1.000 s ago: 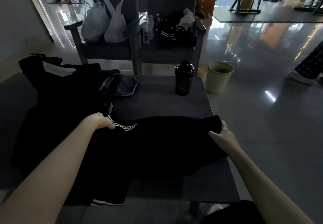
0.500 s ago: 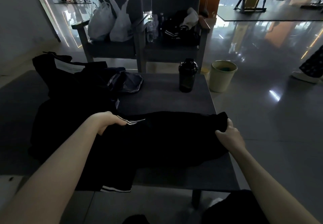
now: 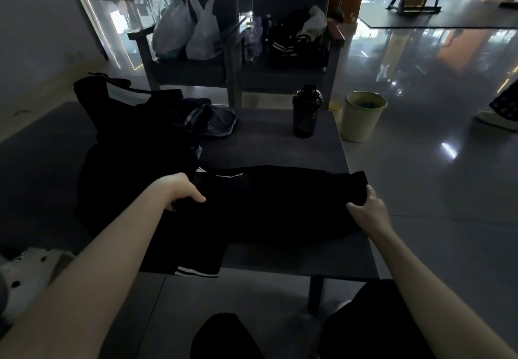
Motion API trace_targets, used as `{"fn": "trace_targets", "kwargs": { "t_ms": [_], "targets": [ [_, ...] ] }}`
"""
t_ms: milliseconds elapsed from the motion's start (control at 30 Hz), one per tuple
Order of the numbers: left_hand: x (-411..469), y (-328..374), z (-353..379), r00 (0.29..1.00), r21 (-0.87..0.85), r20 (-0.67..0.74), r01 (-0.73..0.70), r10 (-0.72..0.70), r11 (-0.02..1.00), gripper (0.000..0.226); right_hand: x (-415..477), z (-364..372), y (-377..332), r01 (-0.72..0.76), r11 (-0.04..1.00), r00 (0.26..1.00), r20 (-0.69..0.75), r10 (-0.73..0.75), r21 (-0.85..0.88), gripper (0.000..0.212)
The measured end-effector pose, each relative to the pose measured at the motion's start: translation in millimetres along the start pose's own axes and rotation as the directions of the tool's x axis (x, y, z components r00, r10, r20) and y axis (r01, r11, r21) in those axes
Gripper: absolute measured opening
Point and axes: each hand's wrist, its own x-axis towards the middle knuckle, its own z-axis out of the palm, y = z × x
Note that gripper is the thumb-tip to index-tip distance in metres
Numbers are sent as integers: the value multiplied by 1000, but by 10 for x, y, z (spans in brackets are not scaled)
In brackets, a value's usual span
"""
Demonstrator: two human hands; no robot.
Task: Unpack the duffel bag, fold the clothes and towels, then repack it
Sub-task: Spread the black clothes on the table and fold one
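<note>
While each hand holds one end of it, the black garment (image 3: 280, 204) lies stretched across the near half of the table (image 3: 266, 148).
The left hand (image 3: 183, 190) curls its fingers round the white-striped left end. The right hand (image 3: 367, 207) grips the right end, close to the table's right edge. The garment's long axis runs side to side, straight from one hand to the other, so the next fold looks likely to bring one end over to the other, and neither hand is better placed to lead. A striped part hangs over the near edge beside the left forearm. The duffel bag (image 3: 126, 123), dim and hard to make out, sits at the far left, nearer the left hand.
</note>
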Motion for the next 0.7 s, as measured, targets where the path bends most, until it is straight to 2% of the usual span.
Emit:
{"fn": "trace_targets", "kwargs": {
  "t_ms": [133,233,267,333,400,467,500,567,600,700],
  "targets": [
    [-147,107,-5,981,-92,-153,-136,121,986,22,-71,-40,25,-2,999,998,64,0,32,82],
    [-261,205,-125,917,57,-335,-208,215,976,31,-105,-27,75,6,999,996,84,-8,34,82],
    [-278,197,-147,923,50,-327,-199,205,979,34,-137,-15,82,8,1000,996,84,-11,26,80],
    [-367,157,-144,973,-71,-202,-131,115,989,35,-229,15,81,23,999,997,80,-20,-35,74],
    [-462,91,-92,997,-137,-69,-41,32,990,31,-337,53,69,53,974,998,33,-47,-219,68],
    [-491,-16,-33,999,-148,-53,-8,0,989,27,-456,84,38,134,877,982,-56,-179,-461,63],
    [-495,-76,-3,997,-143,-74,-5,-6,990,28,-508,107,13,211,830,957,-65,-284,-515,61],
    [-497,-206,33,993,-119,-117,-13,-1,993,31,-606,195,-57,407,769,894,43,-445,-493,58],
    [-485,-264,50,991,-96,-137,-16,3,995,33,-650,256,-84,480,747,869,135,-475,-460,57],
    [-519,-361,115,972,-33,-235,-39,30,999,36,-743,425,-67,529,691,843,398,-362,-492,58]
  ]
}}
